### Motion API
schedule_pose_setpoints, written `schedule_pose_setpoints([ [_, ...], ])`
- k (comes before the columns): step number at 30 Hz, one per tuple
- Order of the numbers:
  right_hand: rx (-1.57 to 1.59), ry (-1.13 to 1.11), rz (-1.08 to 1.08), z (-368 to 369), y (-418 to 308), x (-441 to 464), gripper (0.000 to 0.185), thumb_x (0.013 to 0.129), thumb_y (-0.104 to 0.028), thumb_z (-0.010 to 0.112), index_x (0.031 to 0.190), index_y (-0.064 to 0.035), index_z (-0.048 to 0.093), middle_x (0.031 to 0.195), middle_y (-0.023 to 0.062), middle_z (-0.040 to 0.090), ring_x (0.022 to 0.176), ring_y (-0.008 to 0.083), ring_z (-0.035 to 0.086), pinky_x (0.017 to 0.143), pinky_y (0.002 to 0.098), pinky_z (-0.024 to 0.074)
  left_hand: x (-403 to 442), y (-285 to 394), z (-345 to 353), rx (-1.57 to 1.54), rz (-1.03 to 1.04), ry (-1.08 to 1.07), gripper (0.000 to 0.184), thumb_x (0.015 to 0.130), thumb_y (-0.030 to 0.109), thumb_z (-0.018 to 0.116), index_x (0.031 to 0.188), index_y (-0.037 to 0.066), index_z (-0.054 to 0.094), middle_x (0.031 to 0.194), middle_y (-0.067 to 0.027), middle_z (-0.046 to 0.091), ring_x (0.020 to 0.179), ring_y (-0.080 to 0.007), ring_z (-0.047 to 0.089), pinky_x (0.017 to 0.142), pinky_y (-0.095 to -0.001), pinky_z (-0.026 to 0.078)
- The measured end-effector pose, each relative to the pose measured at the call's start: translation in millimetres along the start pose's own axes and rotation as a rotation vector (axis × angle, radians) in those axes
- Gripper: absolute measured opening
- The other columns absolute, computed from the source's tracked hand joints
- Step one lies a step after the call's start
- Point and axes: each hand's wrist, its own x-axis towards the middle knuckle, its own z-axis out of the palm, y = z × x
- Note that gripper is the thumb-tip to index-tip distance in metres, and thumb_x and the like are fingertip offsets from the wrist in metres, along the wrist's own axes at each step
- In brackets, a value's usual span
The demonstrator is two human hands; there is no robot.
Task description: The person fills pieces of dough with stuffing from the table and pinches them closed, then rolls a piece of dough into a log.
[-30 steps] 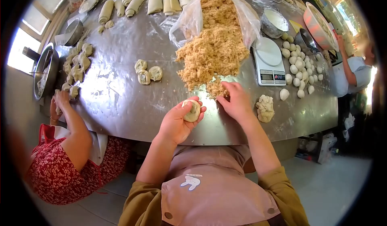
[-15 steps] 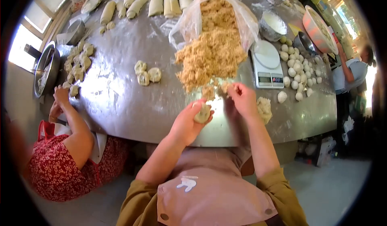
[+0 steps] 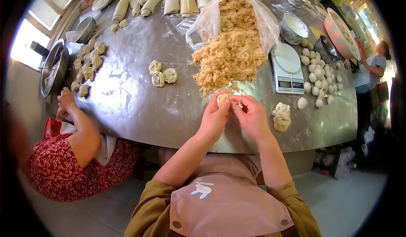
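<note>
Now that our right hand [image 3: 254, 119] is meeting our left hand [image 3: 212, 120], our fingers are pinching crumbs [image 3: 239, 105] and dough [image 3: 222, 98] together.

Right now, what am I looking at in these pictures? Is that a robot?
No, these are a person's own two bare hands. The camera is worn on their head and looks forward and down, so every picture comes from there.

The left hand holds a small piece of dough. The right hand pinches some crumbs beside it.

On the shiny table, a big crumbly heap spills from a see-through bag. To its right are a scale and many pale balls. Dough rolls lie farther back.
</note>
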Motion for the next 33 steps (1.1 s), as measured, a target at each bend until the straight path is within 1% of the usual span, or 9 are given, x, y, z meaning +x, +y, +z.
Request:
schedule_pose_setpoints([
  [7, 0.235, -0.099, 0.250, -11.6, -9.0, 4.7, 0.014, 0.093, -0.006, 0.063, 0.106, 0.0005, 0.068, 0.086, 0.0031, 0.067, 0.074, 0.0089, 0.062, 0.071, 0.0235, 0.0533, -10.1, 15.0, 2.8, -0.082, 0.000, 0.021, 0.031, 0.103, 0.010, 0.048, 0.133, 0.004, 0.044, 0.119, -0.0126, 0.058, 0.107, -0.0216, 0.061, 0.095, -0.0357, 0.052],
  [12, 0.664, 0.072, 0.284, -29.9, 3.1, 18.8, 0.019, 0.094, -0.006, 0.063, 0.113, -0.0010, 0.065, 0.095, 0.0043, 0.069, 0.082, 0.0087, 0.063, 0.075, 0.0231, 0.0533, -9.9, 25.9, -7.7, -0.230, -0.021, 0.081, 0.033, 0.102, 0.008, 0.045, 0.134, 0.001, 0.044, 0.125, -0.0147, 0.055, 0.115, -0.0271, 0.058, 0.100, -0.0406, 0.049],
  [15, 0.598, -0.024, 0.248, -24.7, -4.4, 16.2, 0.017, 0.094, -0.006, 0.063, 0.110, -0.0010, 0.067, 0.094, 0.0041, 0.069, 0.081, 0.0085, 0.063, 0.074, 0.0231, 0.0536, -9.2, 22.6, -9.5, -0.310, -0.031, 0.060, 0.032, 0.102, 0.009, 0.046, 0.134, 0.003, 0.045, 0.128, -0.0136, 0.053, 0.119, -0.0256, 0.055, 0.101, -0.0404, 0.047],
  [19, 0.127, -0.046, 0.056, 6.4, -22.6, 3.3, 0.012, 0.091, -0.002, 0.065, 0.103, -0.0016, 0.068, 0.091, 0.0015, 0.069, 0.080, 0.0064, 0.063, 0.072, 0.0221, 0.0520, -7.3, 15.5, -10.6, -0.419, -0.099, 0.000, 0.032, 0.102, 0.012, 0.047, 0.134, 0.006, 0.045, 0.130, -0.0115, 0.052, 0.120, -0.0219, 0.053, 0.100, -0.0391, 0.046],
  [25, 0.170, 0.071, -0.035, 10.3, -10.8, 5.2, 0.014, 0.091, -0.005, 0.067, 0.104, -0.0020, 0.068, 0.091, 0.0045, 0.072, 0.075, 0.0085, 0.065, 0.068, 0.0236, 0.0535, -17.4, 19.1, -7.3, -0.214, -0.026, -0.015, 0.031, 0.104, 0.017, 0.047, 0.134, 0.008, 0.045, 0.128, -0.0105, 0.053, 0.114, -0.0209, 0.057, 0.100, -0.0388, 0.047],
  [26, 0.128, 0.049, 0.076, 0.2, -10.9, 4.8, 0.019, 0.088, -0.007, 0.070, 0.106, -0.0033, 0.068, 0.103, 0.0075, 0.072, 0.088, 0.0166, 0.067, 0.079, 0.0292, 0.0538, -18.5, 19.5, -8.6, -0.216, -0.033, -0.014, 0.031, 0.104, 0.017, 0.047, 0.134, 0.008, 0.045, 0.127, -0.0104, 0.054, 0.114, -0.0209, 0.057, 0.101, -0.0388, 0.047],
  [29, -0.460, 0.191, -0.364, -11.7, -5.7, 15.4, 0.025, 0.084, -0.009, 0.072, 0.109, -0.0045, 0.068, 0.115, 0.0090, 0.067, 0.107, 0.0263, 0.061, 0.094, 0.0370, 0.0486, -19.7, 23.6, -11.2, -0.236, -0.039, -0.064, 0.030, 0.104, 0.017, 0.047, 0.133, 0.008, 0.046, 0.127, -0.0108, 0.054, 0.115, -0.0211, 0.056, 0.104, -0.0381, 0.046],
  [30, -0.409, 0.113, -0.376, -12.9, -5.9, 15.1, 0.030, 0.082, -0.012, 0.073, 0.111, -0.0080, 0.068, 0.117, 0.0082, 0.064, 0.114, 0.0323, 0.053, 0.101, 0.0424, 0.0420, -19.4, 23.8, -10.1, -0.247, -0.035, -0.065, 0.031, 0.104, 0.016, 0.047, 0.133, 0.007, 0.046, 0.126, -0.0108, 0.055, 0.115, -0.0216, 0.057, 0.104, -0.0384, 0.045],
  [33, -0.404, 0.012, -0.459, -3.0, -18.1, 6.9, 0.026, 0.082, -0.010, 0.073, 0.108, -0.0106, 0.069, 0.109, 0.0058, 0.065, 0.106, 0.0301, 0.056, 0.096, 0.0413, 0.0447, -19.8, 22.2, -7.9, -0.242, -0.024, -0.050, 0.031, 0.104, 0.013, 0.046, 0.134, 0.005, 0.046, 0.123, -0.0109, 0.057, 0.113, -0.0220, 0.057, 0.103, -0.0387, 0.045],
])
